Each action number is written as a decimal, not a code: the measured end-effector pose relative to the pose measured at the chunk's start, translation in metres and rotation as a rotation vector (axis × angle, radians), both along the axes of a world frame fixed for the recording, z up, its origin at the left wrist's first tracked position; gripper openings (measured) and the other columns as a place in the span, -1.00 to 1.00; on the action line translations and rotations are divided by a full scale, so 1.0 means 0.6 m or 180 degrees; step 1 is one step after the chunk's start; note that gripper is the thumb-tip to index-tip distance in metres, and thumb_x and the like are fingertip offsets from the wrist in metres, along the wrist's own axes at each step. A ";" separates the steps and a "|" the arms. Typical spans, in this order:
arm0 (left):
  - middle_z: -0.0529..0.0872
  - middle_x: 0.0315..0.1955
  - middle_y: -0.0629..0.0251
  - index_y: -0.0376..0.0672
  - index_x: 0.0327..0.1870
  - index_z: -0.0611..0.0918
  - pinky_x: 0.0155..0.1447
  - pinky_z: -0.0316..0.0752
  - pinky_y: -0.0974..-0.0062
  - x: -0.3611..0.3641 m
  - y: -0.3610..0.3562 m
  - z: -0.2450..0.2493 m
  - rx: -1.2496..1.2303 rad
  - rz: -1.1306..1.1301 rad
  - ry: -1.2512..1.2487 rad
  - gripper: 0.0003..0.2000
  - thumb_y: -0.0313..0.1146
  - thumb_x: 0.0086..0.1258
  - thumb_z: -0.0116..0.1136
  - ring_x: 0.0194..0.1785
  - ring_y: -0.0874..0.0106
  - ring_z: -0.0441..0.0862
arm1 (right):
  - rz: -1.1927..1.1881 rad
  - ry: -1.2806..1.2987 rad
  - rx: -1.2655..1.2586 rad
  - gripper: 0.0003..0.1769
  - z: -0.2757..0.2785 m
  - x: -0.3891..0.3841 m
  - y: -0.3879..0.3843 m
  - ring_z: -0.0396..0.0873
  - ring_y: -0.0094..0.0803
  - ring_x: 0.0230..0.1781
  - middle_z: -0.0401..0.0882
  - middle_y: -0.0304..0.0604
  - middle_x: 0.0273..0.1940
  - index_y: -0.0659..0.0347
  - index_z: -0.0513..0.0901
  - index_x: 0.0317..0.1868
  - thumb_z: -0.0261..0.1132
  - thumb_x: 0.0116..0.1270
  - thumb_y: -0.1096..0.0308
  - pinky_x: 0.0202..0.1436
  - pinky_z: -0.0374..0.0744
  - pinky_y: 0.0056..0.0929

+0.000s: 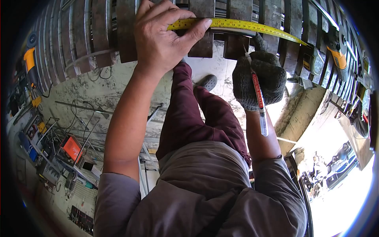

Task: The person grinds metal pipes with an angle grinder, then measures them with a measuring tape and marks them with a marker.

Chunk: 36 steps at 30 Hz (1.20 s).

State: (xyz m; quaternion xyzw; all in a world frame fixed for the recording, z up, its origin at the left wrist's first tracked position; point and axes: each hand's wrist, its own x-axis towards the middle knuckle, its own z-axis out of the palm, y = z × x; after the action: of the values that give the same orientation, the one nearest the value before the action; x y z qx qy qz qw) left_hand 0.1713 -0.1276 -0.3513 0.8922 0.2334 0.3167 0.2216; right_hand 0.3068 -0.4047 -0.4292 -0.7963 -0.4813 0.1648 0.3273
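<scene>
A yellow tape measure blade [252,27] stretches left to right over the slatted metal bench, above a dark metal bar. Its case [314,60] rests on the slats at the right. My bare left hand [164,33] pinches the blade near its left end, thumb lying along it. My right hand [259,79], in a dark knitted glove, is curled around a red and white long nib marker [257,91], whose thin tip points up toward the bar. One gloved finger reaches up to the bar's right end.
Slatted metal bench [128,35] spans the top. An orange angle grinder [337,55] lies at its right, another orange power tool [29,59] at far left. Below left are cables, metal rods and an orange box [72,148] on the floor. A motorcycle [335,162] stands outside, lower right.
</scene>
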 end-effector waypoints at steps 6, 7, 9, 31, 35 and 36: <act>0.64 -0.53 0.35 -0.19 -0.44 0.80 -0.13 0.36 0.25 -0.001 0.002 -0.001 -0.0007 -0.0022 -0.0038 -0.64 -0.10 0.33 0.70 -0.38 0.38 0.50 | -0.0366 -0.0342 0.0485 -0.66 0.027 -0.006 0.029 0.81 -0.26 0.15 0.82 -0.05 0.14 0.33 0.77 0.25 0.42 0.57 0.36 0.29 0.74 -0.36; 0.64 -0.53 0.36 -0.19 -0.44 0.80 -0.14 0.36 0.25 -0.001 0.002 -0.001 0.0002 -0.0026 -0.0029 -0.64 -0.10 0.33 0.70 -0.38 0.38 0.50 | -0.0383 -0.0333 0.0540 -0.66 0.029 -0.007 0.030 0.81 -0.26 0.15 0.82 -0.06 0.14 0.33 0.77 0.24 0.43 0.56 0.36 0.28 0.74 -0.36; 0.64 -0.52 0.36 -0.19 -0.44 0.80 -0.14 0.36 0.26 -0.001 0.003 -0.002 0.0020 -0.0034 -0.0010 -0.64 -0.10 0.33 0.70 -0.38 0.39 0.50 | -0.0411 -0.0311 0.0628 -0.66 0.030 -0.008 0.032 0.81 -0.27 0.14 0.82 -0.06 0.13 0.33 0.77 0.23 0.44 0.55 0.36 0.27 0.74 -0.36; 0.70 -0.49 0.40 -0.17 -0.40 0.83 -0.16 0.38 0.31 -0.002 0.001 0.006 0.0018 -0.0013 0.0053 -0.66 -0.09 0.28 0.73 -0.35 0.39 0.50 | -0.0504 -0.0325 0.0461 -0.68 -0.004 0.007 -0.002 0.83 -0.33 0.02 0.85 -0.16 0.03 0.25 0.83 0.16 0.58 0.46 0.38 0.13 0.74 -0.40; 0.78 -0.41 0.44 -0.16 -0.31 0.88 -0.15 0.47 0.36 -0.008 0.000 0.011 0.0034 -0.0006 0.0145 -0.68 -0.10 0.25 0.75 -0.27 0.38 0.54 | -0.0518 -0.0796 0.0623 -0.72 -0.052 0.010 -0.009 0.84 -0.32 -0.03 0.84 -0.15 -0.02 0.25 0.82 0.10 0.59 0.43 0.41 0.07 0.74 -0.42; 0.78 -0.41 0.44 -0.16 -0.31 0.88 -0.15 0.47 0.36 -0.008 0.000 0.011 0.0035 -0.0015 0.0153 -0.68 -0.10 0.25 0.75 -0.27 0.38 0.53 | -0.0494 -0.0740 0.0679 -0.73 -0.019 0.010 0.012 0.84 -0.32 -0.05 0.84 -0.14 -0.03 0.25 0.82 0.08 0.59 0.42 0.42 0.05 0.74 -0.42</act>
State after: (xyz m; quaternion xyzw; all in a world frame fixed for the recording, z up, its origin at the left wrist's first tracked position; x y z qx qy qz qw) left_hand 0.1664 -0.1276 -0.3444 0.9013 0.2348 0.2959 0.2119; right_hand 0.3126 -0.3978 -0.4408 -0.8055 -0.4677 -0.0061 0.3638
